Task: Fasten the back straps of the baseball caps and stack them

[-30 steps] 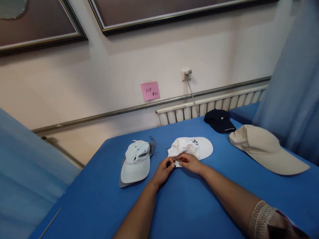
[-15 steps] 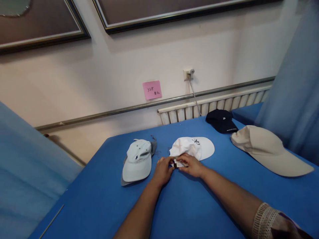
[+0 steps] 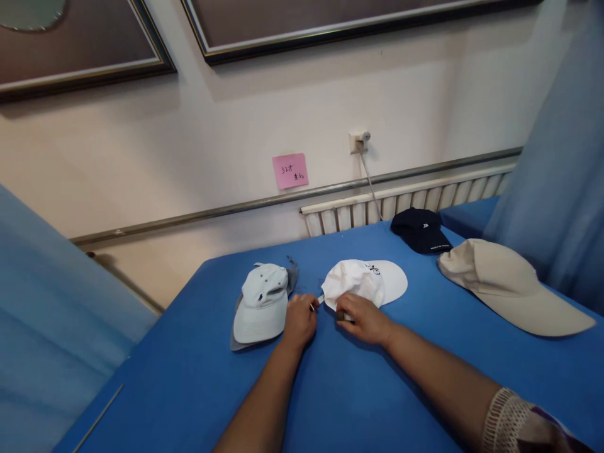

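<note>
Two hands are pinching the back-strap ends of a white baseball cap [image 3: 353, 283] at the centre of the frame.
On the blue-covered table [image 3: 344, 396], the left hand [image 3: 300, 319] is pinching one strap end between thumb and fingers, and the right hand [image 3: 363, 318] is gripping the other, its fingers curling around a small dark piece. Just left of them, a pale blue baseball cap [image 3: 262, 305] is lying over a grey cap [image 3: 236, 343]; at right, a beige long-brimmed cap [image 3: 507, 277] is resting, and behind it a navy baseball cap [image 3: 419, 230]. Beyond, a pink note [image 3: 290, 171] is hanging on the wall.
</note>
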